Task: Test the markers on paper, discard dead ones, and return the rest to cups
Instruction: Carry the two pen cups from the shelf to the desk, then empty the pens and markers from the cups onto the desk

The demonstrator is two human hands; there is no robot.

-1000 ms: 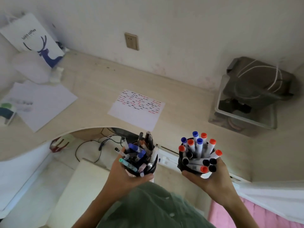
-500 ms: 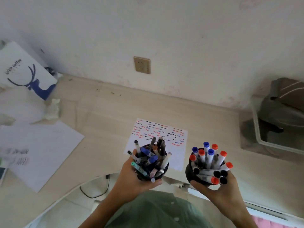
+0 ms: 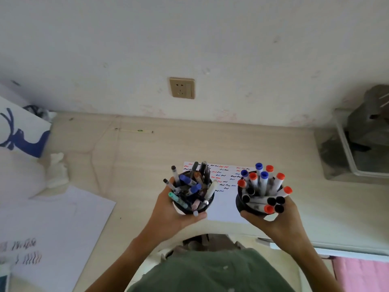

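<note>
- A person in a green shirt holds two dark cups of pens and markers above the near edge of a pale wooden desk (image 3: 147, 157), one in each hand.
- The left hand (image 3: 168, 211) wraps its fingers and thumb round the left cup (image 3: 190, 208), which is crammed with mixed pens and markers leaning every way; some have blue caps and one has a teal end.
- The right hand (image 3: 280, 220) grips the right cup (image 3: 245, 204) from below, its load of white markers (image 3: 262, 186) capped in red, blue and black fanning outward.
- Between and beyond the cups lies the test sheet (image 3: 219, 205), already covered at its far end with short red, blue and black squiggles.
- A larger sheet of paper (image 3: 54, 228) lies on the left, a clear bin (image 3: 349, 159) stands at the right, and a wall socket (image 3: 182, 87) is set above the desk.
- The risk, as it appears: both cups are packed full and held in the air, so a tilt on setting down could spill markers over the desk edge.
- Landing a cup on the test sheet could also crease or shift it.
</note>
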